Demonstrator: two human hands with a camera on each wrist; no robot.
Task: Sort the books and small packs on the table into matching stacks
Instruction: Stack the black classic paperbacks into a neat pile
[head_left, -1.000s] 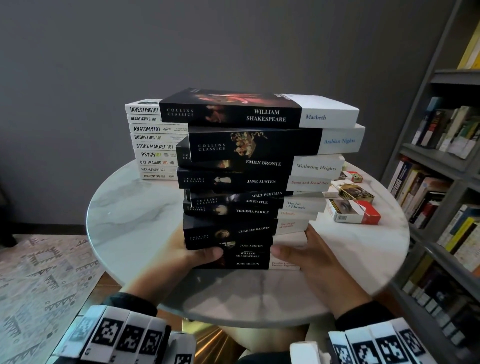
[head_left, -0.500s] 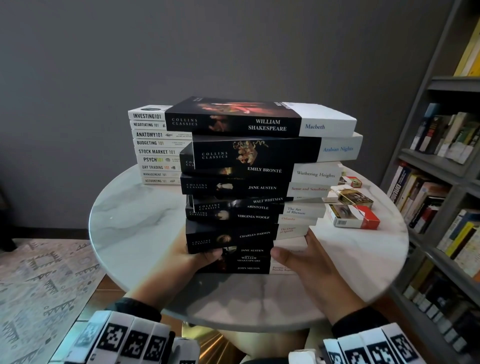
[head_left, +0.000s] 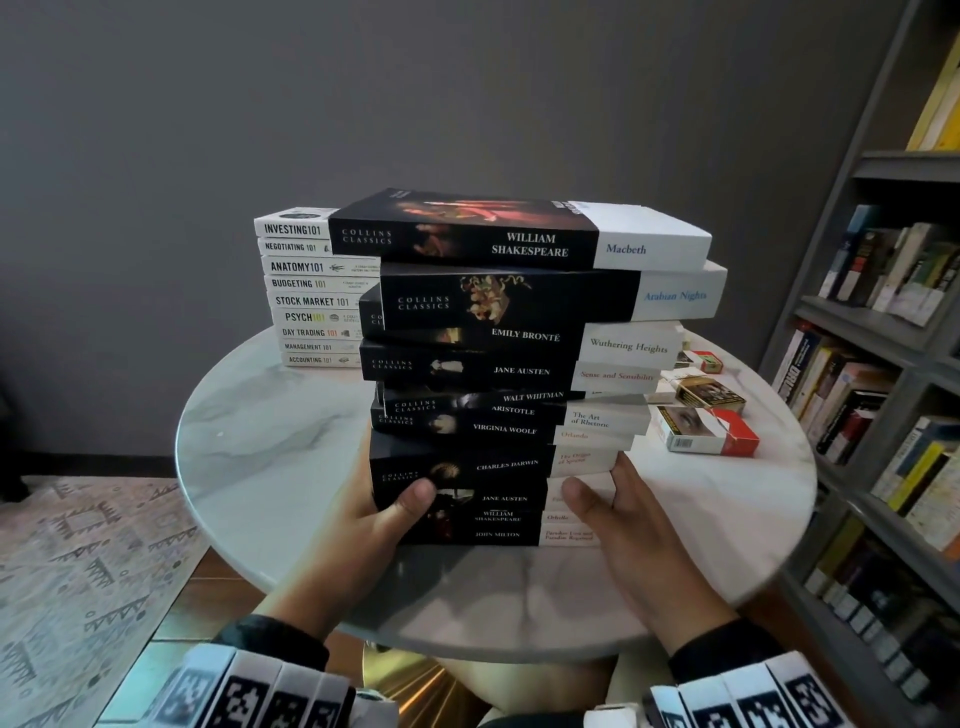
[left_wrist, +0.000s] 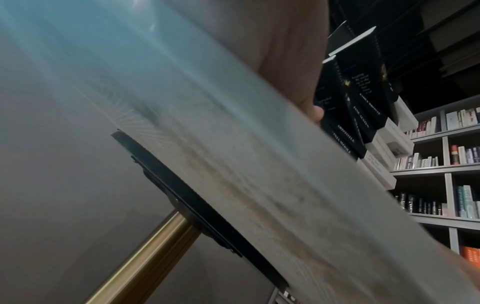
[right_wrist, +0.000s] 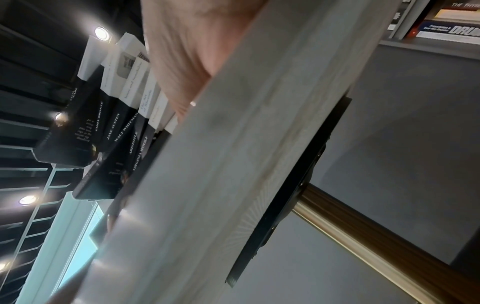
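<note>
Both hands clasp the lower books of the Collins Classics stack near the front edge of the round marble table. Left hand wraps the stack's left end, its thumb pressed across the dark spines at the Jane Austen volume; the other fingers are hidden behind the books. Right hand lies flat against the white right end, thumb on the spines and fingers straight along the side. Both forearms reach in over the front rim. Compared with a second ago, the grip and the stack's place look unchanged; only the view has drifted slightly. Farther back, toward the right edge, lie the small packs. At the far left edge stands the white 101 stack, just behind the dark one.
</note>
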